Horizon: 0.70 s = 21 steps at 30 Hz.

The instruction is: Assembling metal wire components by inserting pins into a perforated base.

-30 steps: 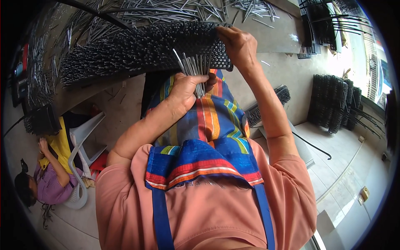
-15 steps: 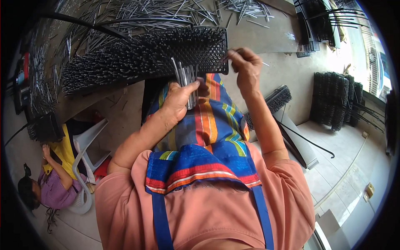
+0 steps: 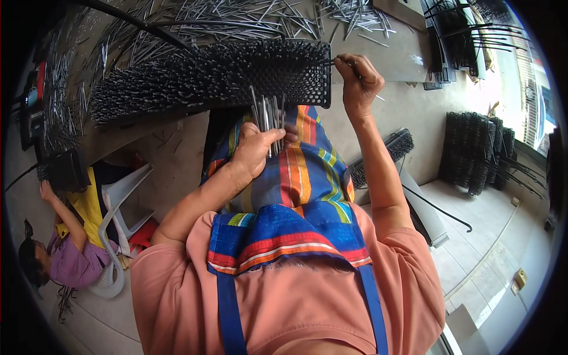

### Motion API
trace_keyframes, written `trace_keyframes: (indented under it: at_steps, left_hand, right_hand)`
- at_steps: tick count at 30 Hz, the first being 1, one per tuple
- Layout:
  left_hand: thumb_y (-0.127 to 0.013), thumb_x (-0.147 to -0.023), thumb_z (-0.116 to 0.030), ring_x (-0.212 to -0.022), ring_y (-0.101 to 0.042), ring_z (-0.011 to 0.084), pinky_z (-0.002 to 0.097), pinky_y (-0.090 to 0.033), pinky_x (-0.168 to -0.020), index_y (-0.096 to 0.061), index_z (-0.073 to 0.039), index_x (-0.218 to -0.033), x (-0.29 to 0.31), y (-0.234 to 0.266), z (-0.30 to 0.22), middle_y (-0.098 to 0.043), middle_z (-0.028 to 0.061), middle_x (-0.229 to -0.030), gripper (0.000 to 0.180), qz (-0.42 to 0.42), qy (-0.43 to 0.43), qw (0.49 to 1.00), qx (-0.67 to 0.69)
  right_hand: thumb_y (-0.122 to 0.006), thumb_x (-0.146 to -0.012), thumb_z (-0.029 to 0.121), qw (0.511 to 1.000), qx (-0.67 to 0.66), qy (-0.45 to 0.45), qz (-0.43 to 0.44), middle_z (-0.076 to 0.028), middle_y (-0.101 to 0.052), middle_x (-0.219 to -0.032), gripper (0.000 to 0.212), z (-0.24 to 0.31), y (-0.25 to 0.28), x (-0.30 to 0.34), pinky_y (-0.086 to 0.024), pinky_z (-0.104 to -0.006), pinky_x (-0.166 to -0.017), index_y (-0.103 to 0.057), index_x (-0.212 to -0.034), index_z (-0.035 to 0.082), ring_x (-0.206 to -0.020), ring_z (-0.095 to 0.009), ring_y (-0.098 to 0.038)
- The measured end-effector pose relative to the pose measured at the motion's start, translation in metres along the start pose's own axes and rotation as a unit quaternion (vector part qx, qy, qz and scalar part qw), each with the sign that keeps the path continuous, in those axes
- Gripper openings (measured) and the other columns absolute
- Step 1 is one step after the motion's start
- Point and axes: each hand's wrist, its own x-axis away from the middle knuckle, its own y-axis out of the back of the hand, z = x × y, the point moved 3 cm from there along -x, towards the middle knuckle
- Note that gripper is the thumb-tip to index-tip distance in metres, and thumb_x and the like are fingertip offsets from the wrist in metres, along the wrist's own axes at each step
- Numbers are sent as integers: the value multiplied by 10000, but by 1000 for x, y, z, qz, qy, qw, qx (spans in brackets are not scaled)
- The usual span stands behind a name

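Note:
A long black perforated rack (image 3: 316, 89) lies across in front of me, densely filled with dark upright pins (image 3: 177, 83); open holes show toward its right end. My left hand (image 3: 255, 147) is closed around a bundle of thin metal rods (image 3: 269, 115), which stand roughly upright just below the rack's near edge. Beside the rack's right end, my right hand (image 3: 361, 83) is raised with its fingers pinched on a thin rod (image 3: 381, 98). One end of that rod pokes out past the palm, and a dark tip points at the rack's edge.
Loose metal rods (image 3: 231, 23) are heaped on the table beyond the rack. A co-worker (image 3: 74, 251) sits at the left by a grey plastic chair (image 3: 112, 269). At the right stand stacked black bristly racks (image 3: 473, 151), with another rack (image 3: 387, 154) leaning near my right forearm.
My right hand has moved slightly right and upward, its pinched rod along the rack's right edge. The left hand keeps the bundle almost in place. The whole view has shifted a little.

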Motion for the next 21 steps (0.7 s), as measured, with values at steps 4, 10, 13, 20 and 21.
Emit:
trace_keyframes:
  at_steps: [4, 10, 13, 20, 21]
  left_hand:
    - [-580, -824, 60, -733, -699, 240, 332, -571, -652, -647, 37, -1019, -8, 11, 13, -710, 170, -889, 207, -49, 51, 998, -3]
    - [-600, -818, 67, -740, -700, 237, 324, -573, -646, -660, 41, -975, -8, 11, 7, -710, 166, -870, 170, -29, 56, 998, 25]
    - [-603, -817, 70, -746, -700, 240, 325, -571, -642, -655, 61, -944, -5, 11, 6, -707, 176, -873, 138, -43, 75, 996, 35]
    - [-613, -822, 67, -739, -694, 245, 346, -560, -625, -647, 73, -890, -9, 13, 7, -704, 176, -864, 75, -52, 73, 993, 70]
    - [-616, -823, 68, -740, -693, 250, 346, -563, -631, -654, 62, -905, -10, 16, 11, -704, 175, -864, 90, -51, 94, 991, 82]
  right_hand:
    - [-717, -770, -56, 1000, 19, -14, 14, -40, -654, -760, 66, 0, -5, 0, -432, -201, -576, -673, -815, -34, -634, -66, -548]
    - [-725, -771, -46, 997, 47, -40, 35, -38, -655, -746, 59, -2, -11, 2, -417, -207, -525, -676, -802, -42, -593, -60, -540]
    - [-730, -770, -38, 999, 39, -32, 8, -36, -653, -741, 64, -3, -12, 4, -406, -204, -510, -687, -817, -39, -577, -50, -529]
    - [-733, -756, -30, 995, 80, -56, 4, -30, -648, -726, 79, 0, -16, 9, -437, -211, -551, -705, -826, -7, -617, -59, -567]
    - [-730, -761, -19, 996, 78, -48, -19, -28, -648, -723, 73, 4, -16, 8, -445, -219, -561, -707, -828, 1, -626, -64, -577]
